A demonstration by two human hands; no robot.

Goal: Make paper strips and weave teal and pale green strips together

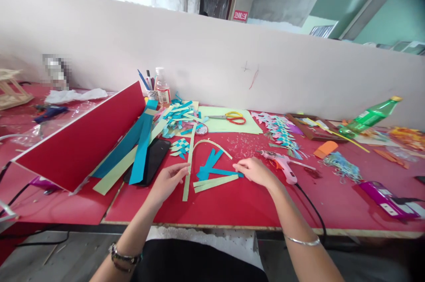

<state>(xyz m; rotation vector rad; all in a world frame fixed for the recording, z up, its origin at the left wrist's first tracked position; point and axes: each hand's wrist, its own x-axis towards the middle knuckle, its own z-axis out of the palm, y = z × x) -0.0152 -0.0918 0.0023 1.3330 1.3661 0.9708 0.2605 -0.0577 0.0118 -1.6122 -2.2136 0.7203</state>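
Note:
My left hand [171,179] is closed, with thumb and fingertips pinching a long pale green paper strip [187,187] that stretches up and away on the red table. My right hand [252,170] has its fingers drawn together just above the right end of a blue paper strip [219,171]; what they pinch, if anything, cannot be made out. A curved pale strip [215,143] arches between the hands, its end near my right fingertips. Crossed blue strips [210,162] and shorter pale green strips [215,182] lie between them. A woven blue and pale green paper piece [180,147] sits beyond my left hand.
A pink glue gun [282,164] with a black cord lies right of my right hand. Scissors [229,117] rest on pale paper sheets at the back. A phone [154,162] lies under long strips, beside a leaning red board [89,136]. A green bottle [372,118] tilts at right.

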